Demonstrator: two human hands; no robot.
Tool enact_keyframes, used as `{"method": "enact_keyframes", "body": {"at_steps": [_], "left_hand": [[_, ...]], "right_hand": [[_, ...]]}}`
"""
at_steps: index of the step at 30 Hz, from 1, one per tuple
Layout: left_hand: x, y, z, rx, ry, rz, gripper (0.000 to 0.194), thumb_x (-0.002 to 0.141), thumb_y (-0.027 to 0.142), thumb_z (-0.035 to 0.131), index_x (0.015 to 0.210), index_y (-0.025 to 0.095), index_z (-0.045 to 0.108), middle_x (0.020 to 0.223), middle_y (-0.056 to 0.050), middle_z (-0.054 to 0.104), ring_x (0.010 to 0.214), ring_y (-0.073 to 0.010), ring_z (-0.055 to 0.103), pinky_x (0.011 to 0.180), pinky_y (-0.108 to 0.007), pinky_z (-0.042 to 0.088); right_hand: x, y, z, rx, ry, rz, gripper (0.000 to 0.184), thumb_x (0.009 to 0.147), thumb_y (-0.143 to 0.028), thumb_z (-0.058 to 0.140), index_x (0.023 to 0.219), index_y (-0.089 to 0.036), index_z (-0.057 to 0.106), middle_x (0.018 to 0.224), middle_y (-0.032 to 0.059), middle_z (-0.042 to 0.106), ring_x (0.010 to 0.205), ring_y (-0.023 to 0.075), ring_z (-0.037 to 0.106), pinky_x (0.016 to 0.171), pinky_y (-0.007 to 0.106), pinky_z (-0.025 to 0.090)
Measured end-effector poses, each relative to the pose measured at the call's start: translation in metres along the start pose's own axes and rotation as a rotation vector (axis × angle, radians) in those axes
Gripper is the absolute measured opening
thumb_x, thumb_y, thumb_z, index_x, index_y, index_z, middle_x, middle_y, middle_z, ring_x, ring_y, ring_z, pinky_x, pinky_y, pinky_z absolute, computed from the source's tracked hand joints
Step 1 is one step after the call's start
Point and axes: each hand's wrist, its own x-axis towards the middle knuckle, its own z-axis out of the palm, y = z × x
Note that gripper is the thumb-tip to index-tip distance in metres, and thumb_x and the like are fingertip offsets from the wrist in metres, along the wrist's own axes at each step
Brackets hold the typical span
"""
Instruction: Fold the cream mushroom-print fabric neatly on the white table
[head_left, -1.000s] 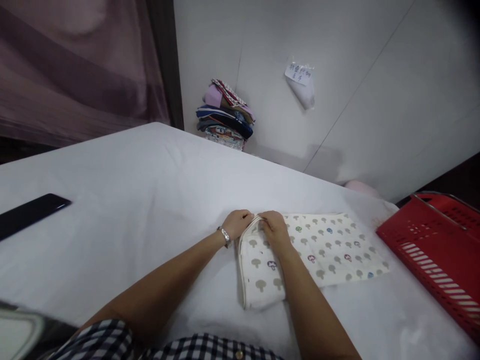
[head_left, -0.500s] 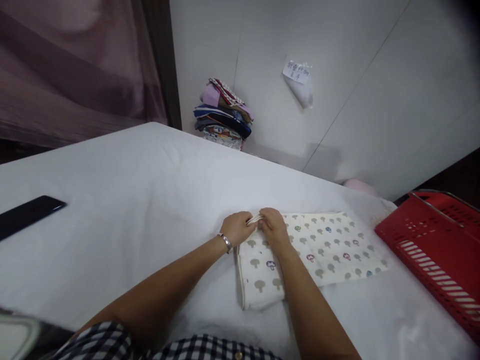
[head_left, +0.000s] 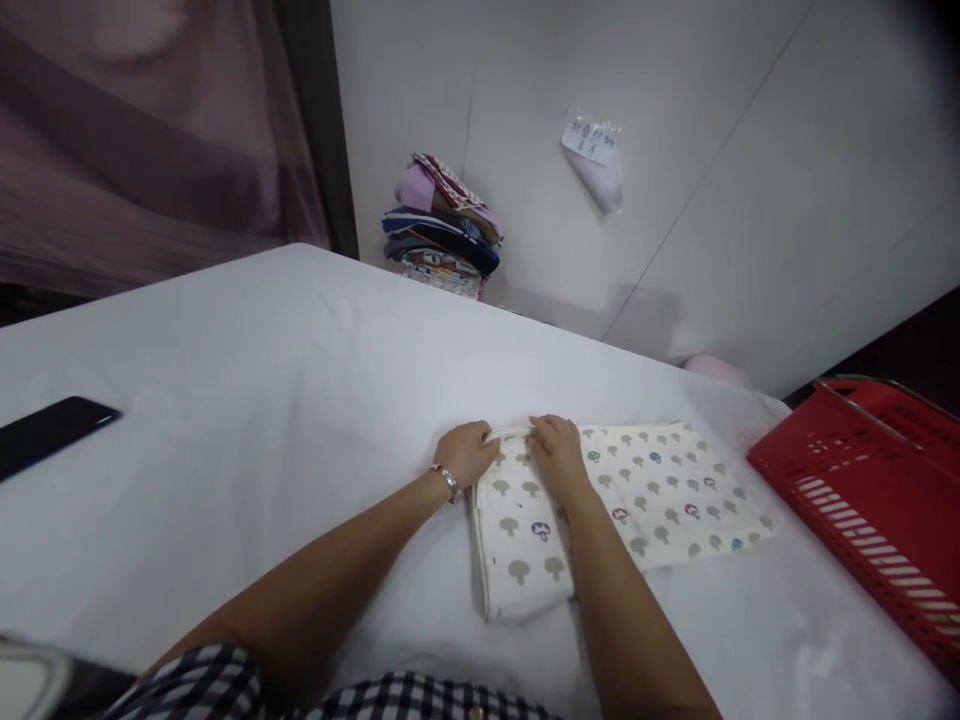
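Note:
A cream cloth with a small mushroom print [head_left: 660,495] lies partly folded on the white table [head_left: 247,400]. Its left part is doubled over into a narrow panel that reaches toward me. My left hand [head_left: 466,452], with a silver bracelet at the wrist, is closed on the far left corner of that fold. My right hand [head_left: 556,455] rests on top of the cloth just to the right, fingers curled and pinching the same far edge.
A red plastic basket [head_left: 862,500] stands at the right edge of the table. A black phone [head_left: 45,432] lies at the far left. A pile of folded clothes [head_left: 442,228] sits against the white wall, and a paper note [head_left: 591,140] hangs on it.
The two hands have drawn slightly apart along the far edge, and the raised corner of the cloth has been laid down flat.

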Motion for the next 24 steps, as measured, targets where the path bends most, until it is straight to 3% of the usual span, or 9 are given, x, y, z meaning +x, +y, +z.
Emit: {"method": "enact_keyframes", "body": {"at_steps": [4, 8, 11, 16, 19, 24], "left_hand": [[0.003, -0.001, 0.001, 0.050, -0.025, -0.026, 0.024, 0.078, 0.038, 0.044, 0.074, 0.021, 0.060, 0.077, -0.003, 0.065, 0.072, -0.0176, 0.057, 0.058, -0.026, 0.034], [0.004, -0.002, -0.001, 0.090, -0.058, -0.041, 0.026, 0.078, 0.042, 0.044, 0.083, 0.022, 0.061, 0.082, -0.005, 0.066, 0.077, -0.0201, 0.059, 0.062, -0.027, 0.038], [0.005, -0.004, -0.003, 0.070, -0.064, -0.067, 0.032, 0.077, 0.046, 0.046, 0.094, 0.022, 0.059, 0.086, -0.005, 0.067, 0.081, -0.0215, 0.059, 0.066, -0.029, 0.040], [0.009, -0.010, -0.005, -0.019, -0.069, -0.073, 0.029, 0.075, 0.044, 0.048, 0.089, 0.021, 0.061, 0.086, -0.005, 0.067, 0.081, -0.0209, 0.060, 0.068, -0.029, 0.042], [0.012, -0.015, -0.005, -0.112, -0.075, -0.082, 0.026, 0.073, 0.040, 0.050, 0.088, 0.021, 0.062, 0.085, -0.004, 0.067, 0.077, -0.0183, 0.059, 0.066, -0.027, 0.043], [0.013, -0.020, -0.010, -0.259, -0.148, -0.163, 0.028, 0.073, 0.041, 0.050, 0.089, 0.022, 0.062, 0.088, -0.004, 0.066, 0.062, -0.0158, 0.058, 0.048, -0.024, 0.042]], "right_hand": [[0.000, -0.017, -0.001, 0.080, 0.101, -0.045, 0.028, 0.084, -0.019, 0.041, 0.107, -0.021, 0.057, 0.107, 0.0078, 0.057, 0.106, 0.0210, 0.046, 0.096, 0.043, 0.031], [-0.002, -0.032, 0.007, 0.145, -0.041, -0.124, 0.025, 0.083, -0.019, 0.045, 0.104, -0.020, 0.059, 0.103, 0.0077, 0.059, 0.099, 0.0203, 0.050, 0.090, 0.038, 0.040], [-0.004, -0.037, 0.010, 0.093, -0.121, -0.167, 0.028, 0.080, -0.020, 0.049, 0.108, -0.019, 0.058, 0.112, 0.0100, 0.055, 0.107, 0.0230, 0.046, 0.093, 0.041, 0.037], [-0.006, -0.045, 0.005, 0.059, -0.085, -0.170, 0.031, 0.084, -0.023, 0.046, 0.112, -0.019, 0.056, 0.118, 0.0118, 0.052, 0.114, 0.0246, 0.042, 0.097, 0.045, 0.033], [-0.009, -0.047, 0.007, 0.075, -0.197, -0.212, 0.038, 0.085, -0.030, 0.046, 0.121, -0.020, 0.050, 0.119, 0.0120, 0.052, 0.112, 0.0243, 0.045, 0.095, 0.045, 0.035], [-0.017, -0.043, 0.018, 0.034, -0.372, -0.176, 0.056, 0.088, -0.044, 0.037, 0.138, -0.021, 0.027, 0.140, 0.0107, 0.034, 0.130, 0.0254, 0.026, 0.102, 0.051, 0.024]]}}
